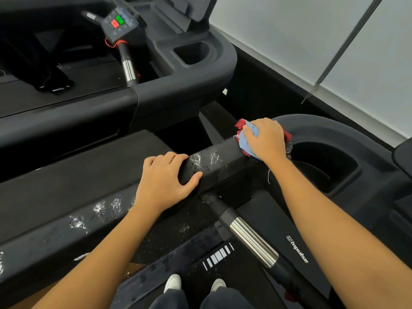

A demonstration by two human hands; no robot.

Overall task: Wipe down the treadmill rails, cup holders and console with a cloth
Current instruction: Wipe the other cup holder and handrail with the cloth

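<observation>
Shoes (173, 283) with white toes stand on the dark deck, nearest the camera, below both forearms. Just beyond them a chrome grip bar (253, 241) slants up between the arms toward the rail (223, 168). The left hand (162, 184) grips this black rail, its fingers draped over the top edge and its thumb hooked along the near face. White specks (200, 159) dot the rail right beside those fingertips, in the stretch between the two hands, and more lie on the rail behind the left wrist. Farther along the same rail, the right hand (265, 139) holds a bunched blue and red cloth (250, 131) under its curled fingers and presses it down on the rail's top; cloth edges poke out on both sides of the hand. Just past the right hand's knuckle side opens the deep black cup holder (323, 168), touching the cloth's red fringe. Well beyond both hands stands a neighbouring treadmill (178, 92) with a second cup holder (191, 52) and red and green buttons (117, 21). A pale wall (301, 41) rises farthest away.
</observation>
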